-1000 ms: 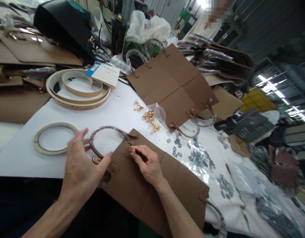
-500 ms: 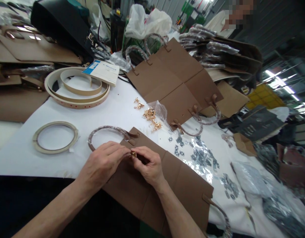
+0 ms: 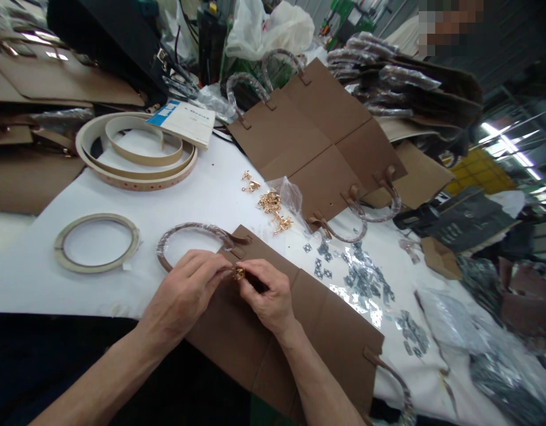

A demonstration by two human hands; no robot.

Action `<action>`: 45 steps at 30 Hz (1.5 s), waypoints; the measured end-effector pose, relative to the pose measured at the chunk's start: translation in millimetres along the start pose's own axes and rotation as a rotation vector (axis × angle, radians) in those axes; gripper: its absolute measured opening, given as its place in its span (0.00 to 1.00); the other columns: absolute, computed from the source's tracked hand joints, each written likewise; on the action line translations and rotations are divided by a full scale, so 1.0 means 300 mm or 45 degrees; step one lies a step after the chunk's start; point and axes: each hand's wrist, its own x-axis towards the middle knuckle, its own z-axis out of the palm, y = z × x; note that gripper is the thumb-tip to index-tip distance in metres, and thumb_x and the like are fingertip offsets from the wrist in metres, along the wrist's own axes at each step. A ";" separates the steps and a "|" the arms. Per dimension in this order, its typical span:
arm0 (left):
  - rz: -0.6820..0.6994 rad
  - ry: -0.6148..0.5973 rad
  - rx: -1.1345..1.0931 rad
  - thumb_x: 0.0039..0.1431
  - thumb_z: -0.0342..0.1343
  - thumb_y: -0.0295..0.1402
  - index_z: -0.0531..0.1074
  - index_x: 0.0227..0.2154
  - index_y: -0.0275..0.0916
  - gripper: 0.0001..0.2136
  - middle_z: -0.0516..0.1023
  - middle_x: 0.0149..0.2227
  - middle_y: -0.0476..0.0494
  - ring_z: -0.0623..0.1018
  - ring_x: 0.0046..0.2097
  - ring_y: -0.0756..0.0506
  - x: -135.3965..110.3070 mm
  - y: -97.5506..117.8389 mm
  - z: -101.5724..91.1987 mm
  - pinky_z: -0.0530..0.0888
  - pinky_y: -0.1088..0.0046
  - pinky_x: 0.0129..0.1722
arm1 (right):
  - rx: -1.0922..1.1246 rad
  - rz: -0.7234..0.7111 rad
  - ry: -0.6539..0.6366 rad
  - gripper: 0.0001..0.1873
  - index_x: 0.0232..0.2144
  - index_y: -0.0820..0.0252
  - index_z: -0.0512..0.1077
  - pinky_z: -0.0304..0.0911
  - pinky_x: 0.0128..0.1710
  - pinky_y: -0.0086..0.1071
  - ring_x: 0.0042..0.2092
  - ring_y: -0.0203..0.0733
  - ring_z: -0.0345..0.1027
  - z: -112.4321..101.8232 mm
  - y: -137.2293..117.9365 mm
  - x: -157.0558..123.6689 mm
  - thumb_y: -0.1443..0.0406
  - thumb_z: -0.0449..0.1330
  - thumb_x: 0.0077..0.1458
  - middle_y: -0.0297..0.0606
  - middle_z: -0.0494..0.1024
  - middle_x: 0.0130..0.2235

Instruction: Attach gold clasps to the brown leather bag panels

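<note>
A flat brown bag panel (image 3: 299, 331) with wrapped handles lies at the near table edge. Both hands meet over its upper left corner. My left hand (image 3: 184, 293) and my right hand (image 3: 266, 296) pinch a small gold metal clasp (image 3: 240, 273) between fingertips, right against the panel. The curved brown handle (image 3: 184, 232) arcs just beyond my left hand. A small heap of gold fittings (image 3: 273, 207) lies by a clear plastic bag a little farther away.
A second brown panel (image 3: 317, 142) lies unfolded beyond. Tape rings (image 3: 95, 242) and larger strip coils (image 3: 135, 154) sit left. Small silver pieces (image 3: 362, 281) are scattered to the right. Stacked bag parts and a black bag stand at the back; another person is at far right.
My left hand came off the handle and moved right to join my right hand on the gold clasp. The view shifted slightly.
</note>
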 end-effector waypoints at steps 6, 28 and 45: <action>-0.624 0.065 0.193 0.68 0.55 0.42 0.69 0.45 0.42 0.10 0.77 0.43 0.42 0.80 0.41 0.40 -0.098 0.044 -0.107 0.76 0.64 0.42 | -0.129 0.129 0.002 0.12 0.45 0.56 0.80 0.76 0.36 0.29 0.36 0.37 0.78 0.002 0.024 -0.008 0.69 0.64 0.59 0.38 0.84 0.42; -1.462 -0.329 -1.189 0.47 0.73 0.46 0.75 0.47 0.39 0.26 0.85 0.39 0.42 0.84 0.42 0.39 -0.002 0.044 -0.135 0.80 0.70 0.36 | -0.217 -0.195 -0.032 0.18 0.52 0.51 0.79 0.77 0.54 0.36 0.52 0.41 0.79 0.011 0.048 0.001 0.72 0.62 0.64 0.40 0.83 0.51; -1.651 -0.423 -1.384 0.45 0.73 0.49 0.82 0.40 0.38 0.24 0.87 0.36 0.37 0.83 0.30 0.41 0.117 0.037 -0.068 0.77 0.72 0.25 | 0.330 0.407 0.085 0.08 0.41 0.55 0.84 0.79 0.42 0.33 0.42 0.41 0.81 -0.041 0.025 0.011 0.63 0.70 0.58 0.39 0.85 0.43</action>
